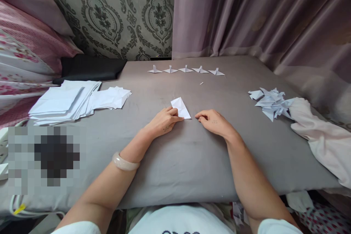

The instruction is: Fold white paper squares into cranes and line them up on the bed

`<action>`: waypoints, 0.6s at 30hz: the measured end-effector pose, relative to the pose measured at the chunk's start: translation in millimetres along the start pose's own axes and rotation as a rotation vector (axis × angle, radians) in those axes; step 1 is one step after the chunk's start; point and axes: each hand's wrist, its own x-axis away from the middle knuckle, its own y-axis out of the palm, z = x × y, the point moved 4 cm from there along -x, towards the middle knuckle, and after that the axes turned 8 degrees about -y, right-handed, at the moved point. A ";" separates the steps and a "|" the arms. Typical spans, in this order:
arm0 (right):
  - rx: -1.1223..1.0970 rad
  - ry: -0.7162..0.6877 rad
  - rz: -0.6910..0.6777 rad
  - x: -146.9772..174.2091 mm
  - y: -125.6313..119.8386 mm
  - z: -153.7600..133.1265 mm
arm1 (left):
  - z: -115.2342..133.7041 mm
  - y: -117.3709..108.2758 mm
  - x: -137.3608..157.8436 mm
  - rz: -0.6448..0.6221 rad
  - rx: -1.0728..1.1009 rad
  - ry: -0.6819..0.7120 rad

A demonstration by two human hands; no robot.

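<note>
A small folded sheet of white paper with crease lines lies on the grey cloth in front of me. My left hand is closed at its lower left edge, with fingertips pressing the paper down against the surface. Just right of the paper, and apart from it, is my right hand. Its fingers are loosely bent, a small gap shows between thumb and index finger, and I see nothing in them. The underside of that hand is hidden.
Several folded paper cranes stand in a row at the back. A paper stack and smaller folded sheets lie left. On the right are a pile of folded paper pieces and a pale cloth. A paper scrap lies near the cranes.
</note>
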 end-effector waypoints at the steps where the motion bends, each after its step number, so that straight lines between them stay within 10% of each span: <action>1: -0.007 0.032 0.020 -0.9 1.1 0.5 | -0.1 0.2 0.0 -0.004 0.003 -0.002; 18: -0.008 0.001 0.223 -8.5 25.0 -16.8 | 7.1 6.4 -4.2 -0.007 -0.104 -0.044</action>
